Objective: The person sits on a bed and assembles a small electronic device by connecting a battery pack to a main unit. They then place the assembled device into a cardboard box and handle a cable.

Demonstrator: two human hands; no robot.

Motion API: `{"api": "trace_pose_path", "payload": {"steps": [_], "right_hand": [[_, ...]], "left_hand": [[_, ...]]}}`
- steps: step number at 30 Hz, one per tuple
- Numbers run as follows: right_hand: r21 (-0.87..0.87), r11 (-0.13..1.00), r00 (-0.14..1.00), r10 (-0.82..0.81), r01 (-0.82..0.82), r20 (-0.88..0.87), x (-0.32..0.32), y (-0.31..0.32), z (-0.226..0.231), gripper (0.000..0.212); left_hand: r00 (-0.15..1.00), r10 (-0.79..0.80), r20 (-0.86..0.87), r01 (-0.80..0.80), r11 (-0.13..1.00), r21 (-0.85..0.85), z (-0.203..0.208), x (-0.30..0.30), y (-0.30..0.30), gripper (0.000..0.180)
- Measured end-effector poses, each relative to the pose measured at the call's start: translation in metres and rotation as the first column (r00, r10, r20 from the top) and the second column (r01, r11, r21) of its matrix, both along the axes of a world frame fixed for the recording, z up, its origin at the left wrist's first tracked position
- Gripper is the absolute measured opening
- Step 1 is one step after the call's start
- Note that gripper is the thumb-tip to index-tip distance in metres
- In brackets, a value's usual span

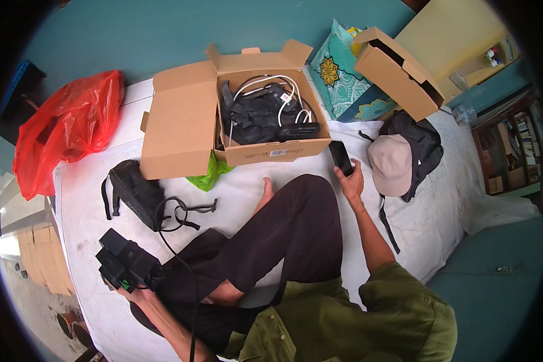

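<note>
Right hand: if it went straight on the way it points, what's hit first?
The right hand leads with the dark phone it holds; likely first contact is the open cardboard box, near its right front corner. Height is unclear, so it may pass above.

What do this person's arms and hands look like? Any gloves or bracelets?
The left hand and right hand wear no gloves; no bracelets show. A loose green sleeve covers the upper right arm, leaving the right forearm bare. A black cable crosses the left forearm.

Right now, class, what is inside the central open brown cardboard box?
Heaped black fabric items and looped white cables show; whatever lies beneath them is covered.
</note>
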State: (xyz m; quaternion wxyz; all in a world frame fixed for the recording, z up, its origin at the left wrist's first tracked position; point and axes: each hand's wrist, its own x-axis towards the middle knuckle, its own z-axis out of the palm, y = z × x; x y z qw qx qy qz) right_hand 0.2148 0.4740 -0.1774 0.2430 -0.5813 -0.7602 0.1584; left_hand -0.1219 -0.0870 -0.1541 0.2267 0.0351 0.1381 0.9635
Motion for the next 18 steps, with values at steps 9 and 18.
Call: {"api": "trace_pose_path", "payload": {"steps": [9,18], "right_hand": [[0.077,0.995,0.985,0.054,-0.067,0.161,0.001,-0.035,-0.034,0.071],[0.047,0.993,0.946,0.089,-0.109,0.311,0.003,-0.034,-0.038,0.073]], "left_hand": [[0.956,0.276,0.103,-0.239,0.932,-0.273,0.001,0.004,-0.003,0.055],[0.998,0.031,0.048,-0.027,0.996,-0.082,0.006,0.004,0.001,0.057]]}}
